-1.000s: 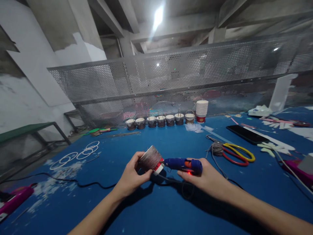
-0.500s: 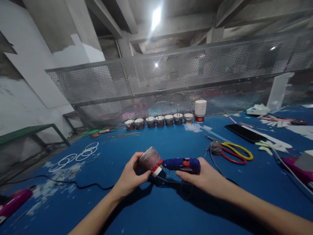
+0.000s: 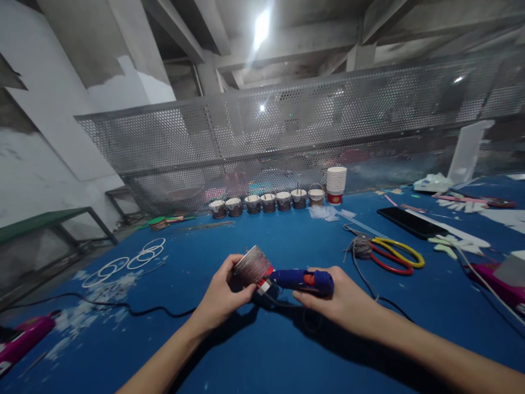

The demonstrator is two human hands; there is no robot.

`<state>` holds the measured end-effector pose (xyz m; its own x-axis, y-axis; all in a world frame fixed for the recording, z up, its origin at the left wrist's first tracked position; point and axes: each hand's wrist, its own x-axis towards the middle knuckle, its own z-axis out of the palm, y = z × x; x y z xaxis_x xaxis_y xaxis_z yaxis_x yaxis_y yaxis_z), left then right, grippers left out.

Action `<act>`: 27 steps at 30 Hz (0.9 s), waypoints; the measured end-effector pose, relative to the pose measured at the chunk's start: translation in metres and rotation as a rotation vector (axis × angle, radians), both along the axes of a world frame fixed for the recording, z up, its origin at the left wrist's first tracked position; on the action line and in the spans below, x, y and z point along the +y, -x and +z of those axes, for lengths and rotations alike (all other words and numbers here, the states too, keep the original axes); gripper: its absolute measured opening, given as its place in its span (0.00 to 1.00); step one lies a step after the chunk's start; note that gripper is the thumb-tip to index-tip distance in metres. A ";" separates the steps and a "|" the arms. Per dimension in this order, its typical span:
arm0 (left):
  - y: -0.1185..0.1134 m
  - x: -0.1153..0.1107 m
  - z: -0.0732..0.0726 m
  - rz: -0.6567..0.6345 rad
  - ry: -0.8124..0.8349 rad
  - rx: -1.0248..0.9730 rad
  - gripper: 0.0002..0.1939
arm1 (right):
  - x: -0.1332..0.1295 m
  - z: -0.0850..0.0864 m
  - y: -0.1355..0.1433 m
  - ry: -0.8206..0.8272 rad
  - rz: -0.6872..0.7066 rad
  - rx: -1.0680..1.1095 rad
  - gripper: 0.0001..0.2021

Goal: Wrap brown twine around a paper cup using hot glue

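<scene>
My left hand point(image 3: 221, 295) holds a small paper cup point(image 3: 255, 266) tipped on its side, wrapped in grey-brown twine, with a red and white rim showing at its right. My right hand point(image 3: 340, 298) grips a blue glue gun point(image 3: 301, 280) with an orange trigger, its nozzle pressed against the cup's rim. Both hands hover just above the blue table point(image 3: 262, 350). A thin strand of twine loops on the table below the gun.
A row of finished twine-wrapped cups point(image 3: 266, 203) and a stack of white cups point(image 3: 336, 185) stand at the far edge before a perforated metal screen. A twine ball point(image 3: 363, 247), yellow and red rings point(image 3: 396, 255), a phone point(image 3: 410, 222), white rings point(image 3: 135, 258) and a pink glue gun point(image 3: 22, 336) lie around.
The glue gun has shifted slightly left and down against the cup; its red light no longer shows. The cup has turned a little in my left hand.
</scene>
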<state>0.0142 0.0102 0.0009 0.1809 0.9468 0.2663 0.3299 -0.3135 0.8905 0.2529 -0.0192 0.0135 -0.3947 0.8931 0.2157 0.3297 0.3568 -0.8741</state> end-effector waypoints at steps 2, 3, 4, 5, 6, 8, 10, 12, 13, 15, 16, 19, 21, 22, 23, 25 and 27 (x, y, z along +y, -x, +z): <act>-0.003 -0.001 0.001 0.016 0.018 -0.001 0.19 | -0.001 -0.004 0.001 -0.037 -0.010 -0.052 0.10; -0.004 -0.001 0.001 0.026 0.026 0.002 0.19 | -0.001 -0.005 0.002 -0.064 -0.012 -0.081 0.10; -0.006 -0.002 0.002 0.031 0.033 0.006 0.19 | -0.001 -0.007 0.002 -0.092 -0.012 -0.108 0.10; -0.007 -0.002 0.002 0.036 0.036 0.012 0.20 | -0.002 -0.008 0.003 -0.120 -0.011 -0.134 0.10; -0.008 -0.003 0.003 0.040 0.039 0.018 0.20 | -0.002 -0.009 0.003 -0.145 -0.009 -0.157 0.10; -0.009 -0.003 0.003 0.050 0.036 0.024 0.20 | -0.004 -0.011 0.004 -0.193 -0.002 -0.193 0.10; -0.009 -0.003 0.003 0.060 0.033 0.022 0.19 | -0.005 -0.010 0.005 -0.207 0.002 -0.196 0.10; -0.009 -0.001 0.003 0.070 0.033 0.016 0.19 | -0.005 -0.008 0.005 -0.157 0.004 -0.137 0.10; -0.008 0.000 0.002 0.075 0.034 0.014 0.20 | -0.004 -0.006 0.004 -0.109 -0.005 -0.084 0.10; -0.006 0.002 0.001 0.088 0.039 0.005 0.20 | 0.000 -0.001 0.000 0.009 -0.034 0.029 0.12; -0.005 0.003 0.001 0.095 0.045 -0.003 0.20 | 0.003 0.001 -0.002 0.068 -0.052 0.073 0.13; -0.002 0.006 0.001 0.116 0.071 -0.027 0.20 | 0.017 0.005 -0.012 0.187 -0.110 0.140 0.17; -0.002 0.006 0.001 0.126 0.087 -0.037 0.20 | 0.028 0.004 -0.018 0.196 -0.176 0.161 0.19; -0.002 0.006 0.002 0.128 0.090 -0.043 0.20 | 0.033 0.002 -0.020 0.183 -0.218 0.156 0.19; -0.002 0.005 0.002 0.126 0.091 -0.045 0.20 | 0.039 -0.001 -0.022 0.163 -0.256 0.137 0.19; -0.004 0.004 0.001 0.114 0.092 -0.040 0.19 | 0.049 -0.011 -0.023 0.105 -0.310 0.066 0.17; -0.004 0.003 0.001 0.099 0.086 -0.030 0.19 | 0.059 -0.023 -0.023 0.044 -0.330 -0.019 0.15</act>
